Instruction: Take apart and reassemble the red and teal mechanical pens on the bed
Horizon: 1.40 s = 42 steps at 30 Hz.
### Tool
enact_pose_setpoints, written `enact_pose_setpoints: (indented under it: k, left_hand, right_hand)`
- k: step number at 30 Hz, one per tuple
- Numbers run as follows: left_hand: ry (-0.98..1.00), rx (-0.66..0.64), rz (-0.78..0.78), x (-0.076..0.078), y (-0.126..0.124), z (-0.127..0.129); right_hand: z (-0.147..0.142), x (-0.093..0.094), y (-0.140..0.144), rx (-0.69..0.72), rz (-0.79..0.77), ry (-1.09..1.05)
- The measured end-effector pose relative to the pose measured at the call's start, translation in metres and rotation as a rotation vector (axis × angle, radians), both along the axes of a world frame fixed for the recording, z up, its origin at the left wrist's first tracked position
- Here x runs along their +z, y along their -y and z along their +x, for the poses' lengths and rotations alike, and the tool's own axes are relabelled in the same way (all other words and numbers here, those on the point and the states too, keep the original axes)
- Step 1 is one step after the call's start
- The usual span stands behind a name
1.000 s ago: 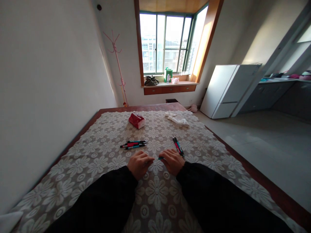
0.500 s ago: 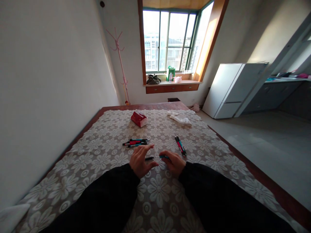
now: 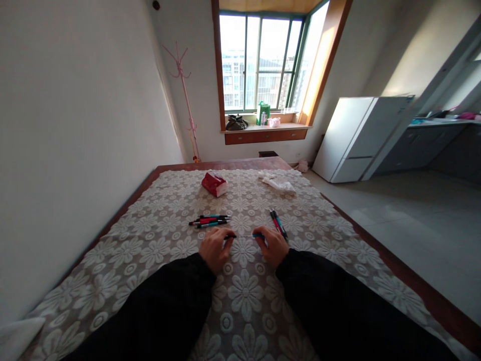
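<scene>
My left hand pinches a small black pen part between thumb and fingers. Opposite it, my right hand is closed on a teal pen barrel. A thin pale rod, which looks like a refill, spans the gap between the two parts; which part it sits in I cannot tell. Beyond my left hand lies a group of pens in teal, red and black. Close by my right hand rest other teal and red pens, side by side and slanted.
A floral lace tablecloth covers the table. Farther back on it are a red tissue pack and a crumpled white plastic bag. The table runs along a wall at left; a white fridge stands beyond its right side.
My left hand has gone from spread fingers to a pinch on the black part. My right hand has shifted slightly right and up with the teal barrel, and the thin rod now shows between them.
</scene>
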State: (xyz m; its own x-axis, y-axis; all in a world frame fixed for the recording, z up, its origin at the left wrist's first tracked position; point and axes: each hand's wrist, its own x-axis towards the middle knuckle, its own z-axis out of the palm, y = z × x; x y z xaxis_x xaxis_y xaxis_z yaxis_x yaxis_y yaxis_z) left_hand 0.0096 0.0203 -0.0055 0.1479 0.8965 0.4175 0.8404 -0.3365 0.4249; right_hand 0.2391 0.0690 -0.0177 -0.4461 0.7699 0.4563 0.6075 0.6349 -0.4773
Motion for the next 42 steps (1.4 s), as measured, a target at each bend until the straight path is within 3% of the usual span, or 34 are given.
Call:
enact_pose_setpoints:
  k: [7,17,28,38,42]
  left_hand:
    - [0.034,-0.062,0.086,0.0,0.001,0.0]
    - [0.058,-0.097,0.081,0.001,0.001,0.001]
    - [0.079,-0.29,0.01,-0.01,-0.003,-0.003]
    - [0.112,-0.378,-0.014,-0.009,-0.001,-0.001]
    - [0.135,-0.37,0.002,-0.009,-0.001,-0.001]
  right_hand:
    - [0.0,0.001,0.0,0.001,0.023,0.039]
    - [0.0,-0.004,-0.002,0.042,0.043,0.037]
    - [-0.005,-0.009,0.0,0.297,0.127,0.105]
    - [-0.006,-0.008,0.005,0.292,0.145,0.163]
    - [-0.006,-0.001,0.01,0.248,0.225,0.198]
